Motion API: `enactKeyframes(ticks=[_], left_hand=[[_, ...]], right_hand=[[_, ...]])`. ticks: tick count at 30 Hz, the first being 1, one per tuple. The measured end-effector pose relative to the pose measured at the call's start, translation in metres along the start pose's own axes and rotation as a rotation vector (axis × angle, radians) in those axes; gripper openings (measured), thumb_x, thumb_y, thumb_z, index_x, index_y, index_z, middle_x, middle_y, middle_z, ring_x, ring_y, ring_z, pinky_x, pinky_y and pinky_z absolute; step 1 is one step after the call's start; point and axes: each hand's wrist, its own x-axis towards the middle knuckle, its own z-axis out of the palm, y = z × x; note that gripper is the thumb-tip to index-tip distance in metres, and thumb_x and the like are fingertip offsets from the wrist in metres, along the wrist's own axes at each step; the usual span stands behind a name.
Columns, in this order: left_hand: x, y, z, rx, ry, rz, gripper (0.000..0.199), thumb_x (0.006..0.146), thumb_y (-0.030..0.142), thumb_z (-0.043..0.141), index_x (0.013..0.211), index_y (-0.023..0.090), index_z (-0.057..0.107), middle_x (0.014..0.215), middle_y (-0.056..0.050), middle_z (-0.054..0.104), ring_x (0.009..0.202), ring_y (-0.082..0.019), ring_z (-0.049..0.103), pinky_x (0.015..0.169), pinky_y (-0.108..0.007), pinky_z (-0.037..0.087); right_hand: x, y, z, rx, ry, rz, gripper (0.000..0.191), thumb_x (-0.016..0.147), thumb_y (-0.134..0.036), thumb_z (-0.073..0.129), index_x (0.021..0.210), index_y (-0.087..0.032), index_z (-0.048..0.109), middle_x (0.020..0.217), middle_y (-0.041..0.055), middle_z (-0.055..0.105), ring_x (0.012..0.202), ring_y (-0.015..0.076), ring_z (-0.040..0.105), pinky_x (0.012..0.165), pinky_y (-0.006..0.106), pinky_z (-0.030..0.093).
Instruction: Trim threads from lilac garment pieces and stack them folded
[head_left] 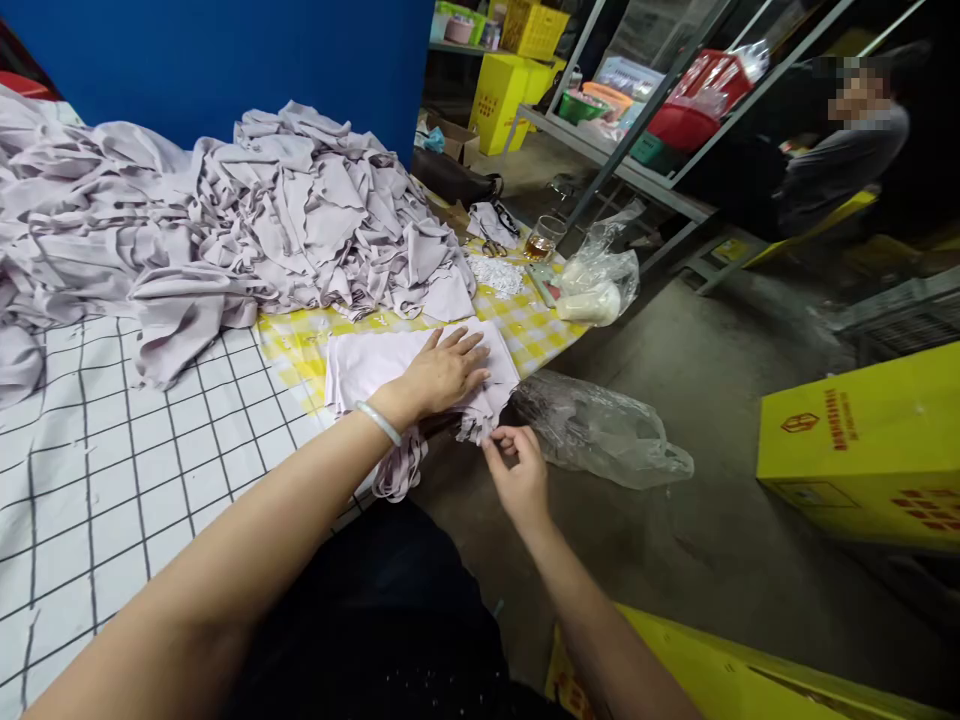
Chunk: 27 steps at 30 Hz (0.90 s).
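A flat stack of pale lilac cloth pieces lies at the table corner, on a yellow checked cover. My left hand, fingers spread, rests flat on top of the stack. At the stack's near right edge my right hand pinches a small cloth tab between thumb and fingertips. Several such tabs hang in a fringe along that edge. Looped lilac strips dangle below my left wrist. Behind the stack rises a large heap of crumpled lilac cloth.
A clear plastic bag hangs beside the table corner. Farther back are a glass of brown liquid, scissors, white scraps and another plastic bag. Yellow boxes stand right. A person sits at the back right.
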Motion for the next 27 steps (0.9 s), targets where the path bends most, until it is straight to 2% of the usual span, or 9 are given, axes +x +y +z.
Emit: enactKeyframes(ticks=[2, 4, 7, 12, 16, 19, 23, 25, 27], left_hand=[[0.011, -0.003, 0.015, 0.039, -0.067, -0.039, 0.054, 0.101, 0.043, 0.041, 0.148, 0.017, 0.045, 0.161, -0.014, 0.033, 0.151, -0.033, 0.025, 0.122, -0.057, 0.015], [0.014, -0.007, 0.025, 0.055, -0.093, -0.068, 0.059, 0.101, 0.049, 0.039, 0.152, 0.019, 0.039, 0.163, -0.013, 0.029, 0.152, -0.032, 0.021, 0.123, -0.056, 0.012], [0.013, -0.013, 0.032, 0.032, -0.091, -0.076, 0.061, 0.100, 0.054, 0.037, 0.153, 0.024, 0.037, 0.164, -0.009, 0.027, 0.153, -0.030, 0.020, 0.124, -0.054, 0.010], [0.016, -0.016, 0.031, 0.018, -0.116, -0.097, 0.064, 0.099, 0.055, 0.037, 0.154, 0.022, 0.036, 0.165, -0.009, 0.025, 0.153, -0.031, 0.018, 0.124, -0.055, 0.007], [0.020, -0.012, 0.026, 0.032, -0.169, -0.111, 0.066, 0.100, 0.055, 0.038, 0.155, 0.019, 0.034, 0.165, -0.011, 0.022, 0.154, -0.031, 0.015, 0.124, -0.055, 0.008], [0.014, -0.004, 0.013, 0.012, -0.135, -0.127, 0.065, 0.099, 0.053, 0.043, 0.154, 0.018, 0.036, 0.164, -0.013, 0.026, 0.153, -0.033, 0.018, 0.123, -0.058, 0.010], [-0.037, 0.002, -0.008, -0.101, 0.119, -0.172, 0.062, 0.099, 0.050, 0.044, 0.154, 0.024, 0.034, 0.165, -0.013, 0.022, 0.154, -0.033, 0.014, 0.121, -0.063, 0.012], [-0.084, -0.001, -0.014, -0.188, 0.250, -0.244, 0.061, 0.099, 0.049, 0.044, 0.155, 0.028, 0.031, 0.165, -0.011, 0.022, 0.154, -0.031, 0.011, 0.121, -0.063, 0.013], [-0.136, -0.010, -0.017, -0.260, 0.363, -0.345, 0.059, 0.099, 0.047, 0.044, 0.155, 0.030, 0.032, 0.164, -0.010, 0.025, 0.154, -0.029, 0.013, 0.122, -0.062, 0.016]], right_hand=[[-0.016, 0.012, 0.018, -0.036, 0.083, 0.072, 0.025, 0.082, -0.042, 0.069, 0.092, -0.021, 0.063, 0.090, 0.0057, 0.059, 0.083, 0.0228, 0.056, 0.076, 0.038, 0.048], [-0.019, 0.018, 0.024, -0.024, 0.064, 0.095, 0.023, 0.082, -0.043, 0.069, 0.086, -0.021, 0.062, 0.088, 0.0053, 0.059, 0.083, 0.0236, 0.056, 0.076, 0.039, 0.048], [-0.018, 0.021, 0.007, 0.030, 0.014, 0.040, 0.019, 0.088, -0.038, 0.063, 0.078, -0.022, 0.061, 0.086, 0.0046, 0.060, 0.085, 0.0235, 0.058, 0.080, 0.040, 0.048], [-0.031, 0.028, -0.026, 0.029, 0.053, -0.078, 0.011, 0.092, -0.031, 0.061, 0.097, -0.025, 0.069, 0.094, 0.0058, 0.064, 0.093, 0.0243, 0.061, 0.085, 0.042, 0.050], [-0.038, 0.039, -0.019, 0.012, 0.013, -0.102, 0.012, 0.092, -0.032, 0.060, 0.096, -0.025, 0.069, 0.092, 0.0064, 0.066, 0.092, 0.0254, 0.063, 0.083, 0.043, 0.052], [-0.034, 0.039, -0.013, 0.021, 0.076, -0.055, 0.023, 0.091, -0.037, 0.060, 0.110, -0.025, 0.065, 0.104, 0.0091, 0.066, 0.094, 0.0267, 0.065, 0.082, 0.045, 0.055], [-0.017, 0.009, -0.006, 0.053, 0.257, -0.068, 0.049, 0.089, -0.041, 0.061, 0.134, -0.027, 0.048, 0.115, 0.0130, 0.061, 0.098, 0.0305, 0.062, 0.085, 0.052, 0.053], [-0.006, -0.020, 0.010, 0.090, 0.191, -0.211, 0.044, 0.089, -0.038, 0.061, 0.131, -0.029, 0.050, 0.116, 0.0126, 0.060, 0.103, 0.0323, 0.060, 0.090, 0.055, 0.050], [0.005, -0.058, 0.042, 0.119, 0.024, -0.415, 0.035, 0.089, -0.033, 0.061, 0.124, -0.030, 0.055, 0.112, 0.0106, 0.063, 0.105, 0.0326, 0.060, 0.093, 0.055, 0.048]])
